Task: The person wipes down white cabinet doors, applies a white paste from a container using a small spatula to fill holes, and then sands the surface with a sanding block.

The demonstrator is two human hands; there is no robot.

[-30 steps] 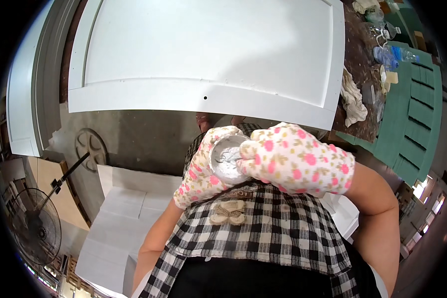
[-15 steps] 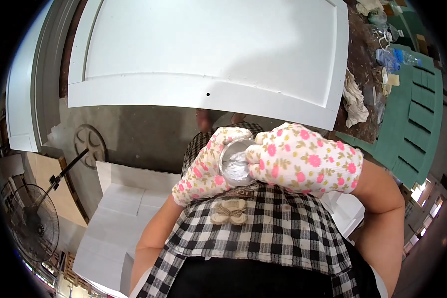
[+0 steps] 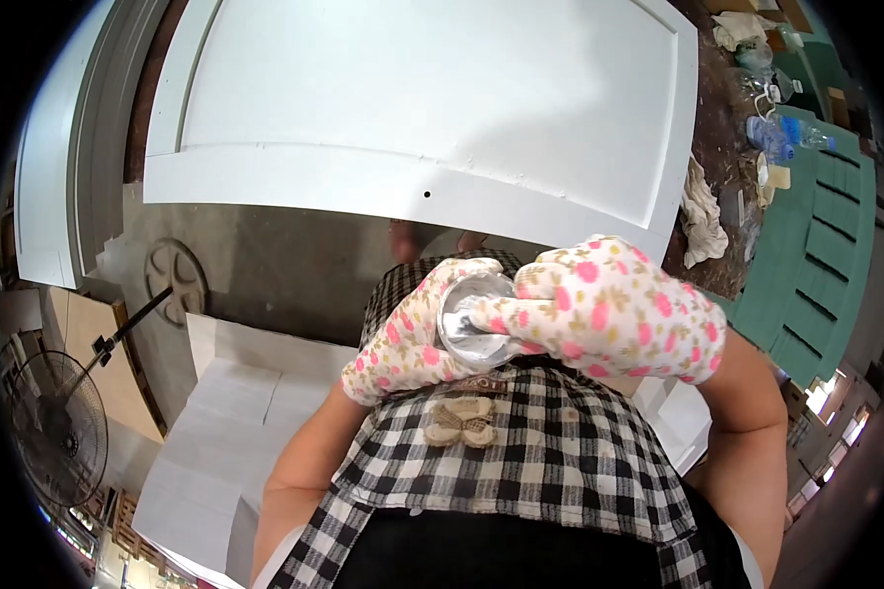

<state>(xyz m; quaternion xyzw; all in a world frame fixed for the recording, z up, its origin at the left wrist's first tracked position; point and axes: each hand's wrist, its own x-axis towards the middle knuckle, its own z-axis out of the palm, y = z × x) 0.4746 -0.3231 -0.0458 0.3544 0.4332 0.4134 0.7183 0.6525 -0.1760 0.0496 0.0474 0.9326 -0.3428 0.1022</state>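
Observation:
My left hand (image 3: 403,339), in a white glove with pink flowers, is wrapped round a small round cup (image 3: 491,359). Inside the cup lies a whitish, shiny paste (image 3: 471,344). My right hand (image 3: 609,312), gloved the same way, is at the cup's right side with a finger reaching over the rim into it. Its other fingers are curled; whether they hold anything is hidden. Both hands are close to my checkered apron (image 3: 521,442). Just beyond them lies a white panel (image 3: 295,182) with a raised frame and a small dark hole near its front edge.
White boards (image 3: 206,412) and a standing fan (image 3: 64,422) are at the left. Along the right, a dark worktop (image 3: 712,108) bears a crumpled cloth (image 3: 702,221) and plastic bottles (image 3: 771,137). A green slatted panel (image 3: 805,255) stands past it. Another white panel (image 3: 44,187) is at far left.
My right hand has shifted slightly, and its finger now reaches further into the cup. The left hand still grips the cup. The view has turned a little.

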